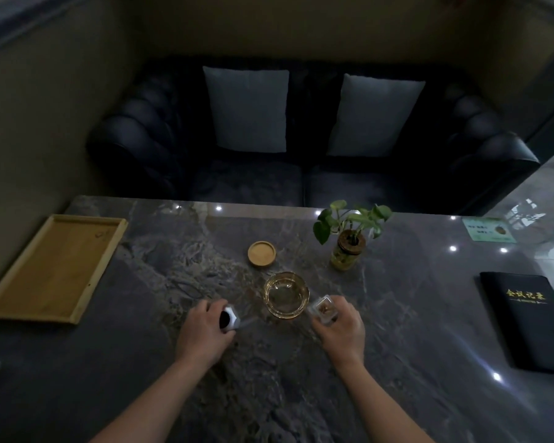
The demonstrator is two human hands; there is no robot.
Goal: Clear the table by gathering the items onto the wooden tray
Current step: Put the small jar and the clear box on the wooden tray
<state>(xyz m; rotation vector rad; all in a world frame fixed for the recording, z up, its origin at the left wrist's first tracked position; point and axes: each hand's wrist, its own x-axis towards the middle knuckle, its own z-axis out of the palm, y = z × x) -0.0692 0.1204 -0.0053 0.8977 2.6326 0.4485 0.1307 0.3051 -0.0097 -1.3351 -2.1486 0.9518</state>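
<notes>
Nothing on tray: the tray [50, 266] lies bare at the counter's far left, well apart from everything else.
Left hand: the left hand [205, 330] has its grip closed round a small white cup [229, 319] with a dark inside; whether the cup is lifted or resting on the counter [413, 314] I cannot tell.
Right hand: the right hand [339, 327] has its grip closed round a small clear box [323, 310] with something brownish in it; lifted or resting, again unclear.
Between the hands: a glass ashtray [286, 295] stands untouched.
Beyond it: a round wooden coaster [262, 253], also untouched.
Others on counter: a plant [347, 238] in a jar, a black folder [531, 318] at the right edge, a green card [488, 230] at the far right corner; whether these count as items to clear is not evident.
Progress: by my reading the task is at its start, with two items in hand and none delivered.
Left to do: carry cup and box to the tray, then fetch ashtray and coaster.
</notes>
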